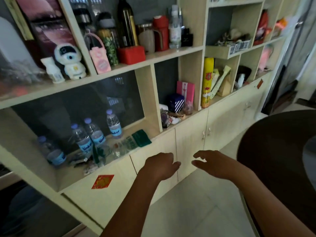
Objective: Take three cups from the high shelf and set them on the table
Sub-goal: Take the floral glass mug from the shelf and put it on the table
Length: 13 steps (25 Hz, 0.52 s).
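Note:
My left hand (161, 165) and my right hand (213, 164) hover side by side in front of the low cabinet doors, both holding nothing, fingers loosely curled and apart. On the upper shelf (164, 54) stand drink containers: a red flask (160, 34), a cloudy clear jar (147, 38), a dark-lidded bottle with green contents (107, 40) and a dark wine bottle (127, 23). The dark round table (273, 142) sits at the right edge, beside my right forearm. No plain cup is clearly recognisable.
The pale wooden shelf unit fills the view. Water bottles (95, 134) stand in the lower-left bay. A white toy robot (71, 61), a red box (131, 54) and a yellow spray can (207, 81) occupy other bays. Pale floor tiles (196, 211) lie below.

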Each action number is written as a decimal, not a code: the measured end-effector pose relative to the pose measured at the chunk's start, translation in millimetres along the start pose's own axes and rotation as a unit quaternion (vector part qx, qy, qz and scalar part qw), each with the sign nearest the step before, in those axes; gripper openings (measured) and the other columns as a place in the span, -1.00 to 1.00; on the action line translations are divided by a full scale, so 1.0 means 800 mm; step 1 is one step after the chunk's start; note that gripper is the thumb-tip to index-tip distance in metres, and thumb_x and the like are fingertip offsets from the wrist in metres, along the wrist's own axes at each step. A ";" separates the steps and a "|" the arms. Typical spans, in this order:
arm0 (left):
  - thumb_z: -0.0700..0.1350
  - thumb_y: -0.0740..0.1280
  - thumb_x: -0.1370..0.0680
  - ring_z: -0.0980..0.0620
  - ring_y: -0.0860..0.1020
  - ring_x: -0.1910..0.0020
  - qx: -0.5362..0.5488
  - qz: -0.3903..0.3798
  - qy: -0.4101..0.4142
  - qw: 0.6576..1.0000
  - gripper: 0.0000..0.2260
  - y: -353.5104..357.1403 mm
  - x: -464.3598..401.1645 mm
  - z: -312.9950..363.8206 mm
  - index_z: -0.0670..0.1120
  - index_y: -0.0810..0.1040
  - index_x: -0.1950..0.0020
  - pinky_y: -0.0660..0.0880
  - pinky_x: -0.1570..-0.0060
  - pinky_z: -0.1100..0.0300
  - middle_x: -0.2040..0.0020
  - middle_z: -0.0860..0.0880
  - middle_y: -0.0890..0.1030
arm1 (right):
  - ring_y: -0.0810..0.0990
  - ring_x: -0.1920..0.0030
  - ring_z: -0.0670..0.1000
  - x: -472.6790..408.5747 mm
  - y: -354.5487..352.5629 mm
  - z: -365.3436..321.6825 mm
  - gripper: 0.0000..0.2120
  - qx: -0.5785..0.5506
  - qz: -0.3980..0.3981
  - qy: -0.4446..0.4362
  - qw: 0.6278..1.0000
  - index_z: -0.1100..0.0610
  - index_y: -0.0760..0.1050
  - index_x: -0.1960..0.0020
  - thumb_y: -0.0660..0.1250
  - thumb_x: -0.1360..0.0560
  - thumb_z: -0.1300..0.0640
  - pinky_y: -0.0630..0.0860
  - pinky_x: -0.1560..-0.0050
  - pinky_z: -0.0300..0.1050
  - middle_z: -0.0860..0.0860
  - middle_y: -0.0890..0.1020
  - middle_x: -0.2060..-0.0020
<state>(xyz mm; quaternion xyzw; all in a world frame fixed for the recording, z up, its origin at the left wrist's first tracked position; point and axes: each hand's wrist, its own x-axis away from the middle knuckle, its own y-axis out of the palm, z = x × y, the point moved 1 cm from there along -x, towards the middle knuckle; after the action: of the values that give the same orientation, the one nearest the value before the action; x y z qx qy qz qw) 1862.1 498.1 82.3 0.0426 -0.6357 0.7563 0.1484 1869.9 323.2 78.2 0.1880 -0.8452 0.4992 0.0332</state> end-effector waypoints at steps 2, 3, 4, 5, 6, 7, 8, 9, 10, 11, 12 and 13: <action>0.15 0.09 -0.61 -0.10 0.54 -0.11 -0.011 0.012 0.004 1.000 -0.59 -0.027 -0.034 -0.001 -0.14 0.45 -0.21 0.39 0.06 0.12 -0.18 -0.14 0.56 | 0.41 -0.34 -0.01 -0.033 -0.027 -0.002 -0.57 -0.011 0.017 -0.004 1.000 -0.01 0.36 -0.37 0.15 -0.55 -0.13 0.30 -0.28 -0.17 -0.01 0.44 -0.37; 0.15 0.08 -0.61 -0.10 0.53 -0.12 -0.020 0.020 0.006 1.000 -0.59 -0.039 -0.050 -0.001 -0.14 0.45 -0.21 0.41 0.03 0.11 -0.19 -0.14 0.56 | 0.41 -0.34 -0.02 -0.047 -0.040 -0.004 -0.58 -0.012 0.025 -0.008 1.000 -0.01 0.37 -0.37 0.15 -0.55 -0.13 0.30 -0.26 -0.18 -0.02 0.44 -0.37; 0.15 0.08 -0.61 -0.11 0.53 -0.13 -0.029 0.030 0.007 0.999 -0.59 -0.055 -0.068 -0.001 -0.13 0.45 -0.21 0.41 0.01 0.10 -0.19 -0.14 0.56 | 0.41 -0.34 -0.02 -0.065 -0.056 -0.005 -0.58 -0.012 0.033 -0.015 0.999 -0.02 0.37 -0.36 0.15 -0.56 -0.13 0.29 -0.25 -0.19 -0.02 0.44 -0.37; 0.15 0.09 -0.61 -0.11 0.52 -0.14 -0.034 0.042 0.008 0.999 -0.60 -0.073 -0.086 0.001 -0.12 0.46 -0.22 0.41 -0.01 0.09 -0.20 -0.14 0.56 | 0.42 -0.33 -0.02 -0.082 -0.073 -0.008 -0.59 -0.010 0.043 -0.023 0.999 -0.02 0.36 -0.36 0.15 -0.56 -0.12 0.30 -0.25 -0.20 -0.03 0.44 -0.36; 0.14 0.10 -0.61 -0.11 0.52 -0.15 -0.029 0.054 0.008 0.998 -0.62 -0.094 -0.105 0.004 -0.09 0.45 -0.23 0.41 -0.03 0.09 -0.22 -0.13 0.55 | 0.43 -0.32 -0.02 -0.101 -0.093 -0.010 -0.60 -0.009 0.054 -0.034 0.998 -0.02 0.37 -0.36 0.15 -0.56 -0.12 0.32 -0.24 -0.21 -0.04 0.45 -0.35; 0.12 0.10 -0.61 -0.11 0.52 -0.18 -0.017 0.065 0.009 0.998 -0.65 -0.116 -0.124 0.007 -0.05 0.45 -0.26 0.41 -0.05 0.09 -0.26 -0.13 0.54 | 0.45 -0.27 -0.03 -0.121 -0.115 -0.012 -0.61 -0.007 0.063 -0.050 0.997 -0.02 0.38 -0.35 0.15 -0.56 -0.10 0.35 -0.19 -0.26 -0.04 0.48 -0.31; 0.11 0.11 -0.61 -0.11 0.51 -0.20 -0.002 0.073 0.008 0.997 -0.66 -0.139 -0.142 0.011 -0.02 0.44 -0.28 0.40 -0.07 0.09 -0.29 -0.12 0.52 | 0.48 -0.19 -0.06 -0.140 -0.137 -0.014 -0.64 -0.007 0.070 -0.069 0.995 0.00 0.40 -0.33 0.16 -0.57 -0.07 0.37 -0.08 -0.36 -0.06 0.50 -0.24; 0.10 0.12 -0.61 -0.10 0.51 -0.20 0.008 0.084 0.005 0.996 -0.68 -0.161 -0.159 0.014 -0.01 0.46 -0.27 0.40 -0.06 0.09 -0.28 -0.11 0.52 | 0.49 -0.11 -0.07 -0.159 -0.159 -0.016 -0.67 -0.007 0.081 -0.089 0.993 0.02 0.43 -0.30 0.17 -0.58 -0.03 0.37 0.02 -0.43 -0.06 0.53 -0.18; 0.10 0.13 -0.61 -0.08 0.52 -0.15 0.008 0.101 0.000 0.995 -0.69 -0.184 -0.175 0.016 -0.03 0.48 -0.21 0.40 0.00 0.09 -0.22 -0.10 0.55 | 0.50 -0.08 -0.07 -0.179 -0.181 -0.017 -0.69 -0.007 0.094 -0.109 0.990 0.05 0.46 -0.27 0.18 -0.58 0.00 0.39 0.04 -0.42 -0.04 0.55 -0.18; 0.11 0.13 -0.60 -0.07 0.54 -0.07 -0.002 0.120 -0.003 0.993 -0.70 -0.205 -0.190 0.016 -0.06 0.49 -0.14 0.39 0.06 0.09 -0.14 -0.09 0.57 | 0.52 -0.10 -0.04 -0.197 -0.203 -0.020 -0.70 -0.007 0.109 -0.125 0.986 0.06 0.48 -0.25 0.19 -0.57 0.01 0.42 -0.01 -0.36 -0.01 0.56 -0.20; 0.12 0.13 -0.60 -0.06 0.54 0.00 -0.016 0.141 -0.006 0.990 -0.70 -0.225 -0.202 0.016 -0.07 0.49 -0.08 0.39 0.11 0.09 -0.06 -0.09 0.58 | 0.53 -0.15 -0.02 -0.214 -0.222 -0.022 -0.69 -0.005 0.125 -0.133 0.983 0.05 0.47 -0.26 0.20 -0.56 -0.01 0.44 -0.08 -0.28 0.01 0.56 -0.23; 0.13 0.13 -0.60 -0.06 0.54 0.06 -0.028 0.168 -0.009 0.985 -0.69 -0.248 -0.217 0.017 -0.08 0.49 -0.03 0.38 0.16 0.08 0.01 -0.08 0.57 | 0.53 -0.18 -0.02 -0.232 -0.246 -0.024 -0.67 -0.003 0.147 -0.142 0.979 0.02 0.45 -0.28 0.20 -0.55 -0.04 0.45 -0.14 -0.21 0.01 0.55 -0.25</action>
<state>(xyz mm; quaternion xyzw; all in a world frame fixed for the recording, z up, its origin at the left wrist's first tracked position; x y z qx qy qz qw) 2080.9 484.8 229.2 -0.0622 -0.6557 0.7523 0.0152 2108.2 307.6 206.0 0.1309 -0.8613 0.4641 -0.1603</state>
